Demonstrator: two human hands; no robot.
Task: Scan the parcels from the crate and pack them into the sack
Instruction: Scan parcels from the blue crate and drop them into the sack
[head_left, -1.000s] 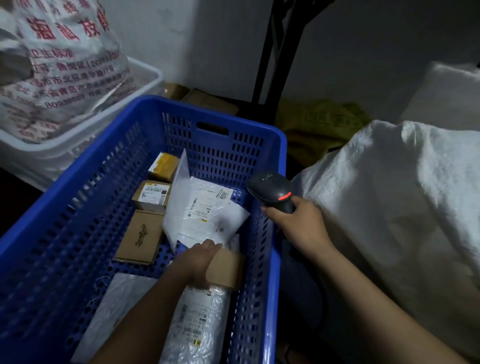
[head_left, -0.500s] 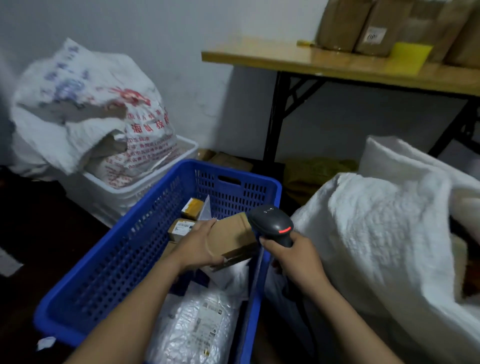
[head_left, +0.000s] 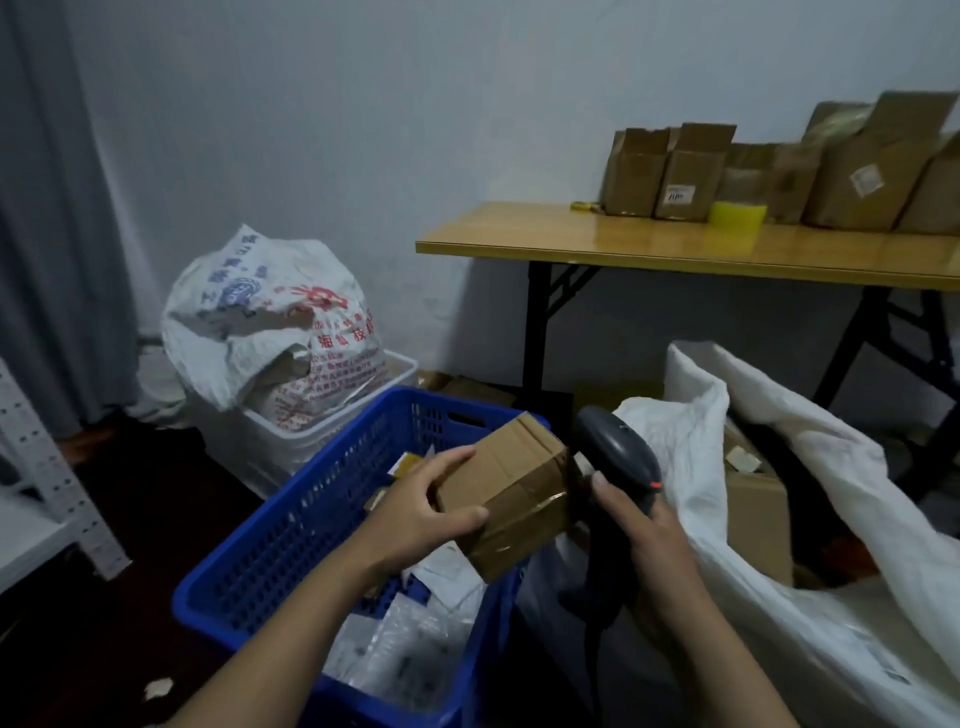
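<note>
My left hand (head_left: 423, 512) grips a taped brown cardboard parcel (head_left: 511, 491) above the right side of the blue crate (head_left: 291, 540). My right hand (head_left: 641, 535) holds a dark handheld scanner (head_left: 615, 457), its head close to the parcel's right end. Inside the crate lie white plastic mailers (head_left: 415, 649) and a yellow-labelled small box (head_left: 408, 462), partly hidden by my arm. The open white sack (head_left: 810, 519) stands to the right, with a brown box (head_left: 756, 514) inside its mouth.
A white basket (head_left: 311, 441) with a stuffed printed bag (head_left: 275, 317) stands behind the crate. A wooden table (head_left: 675, 249) on black legs carries several cardboard boxes (head_left: 675, 171) and a yellow tape roll (head_left: 737, 213). A metal rack (head_left: 47, 467) stands at far left.
My left hand has lifted the brown parcel out of the crate and up beside the scanner. My view has tilted up, so the table and wall now show.
</note>
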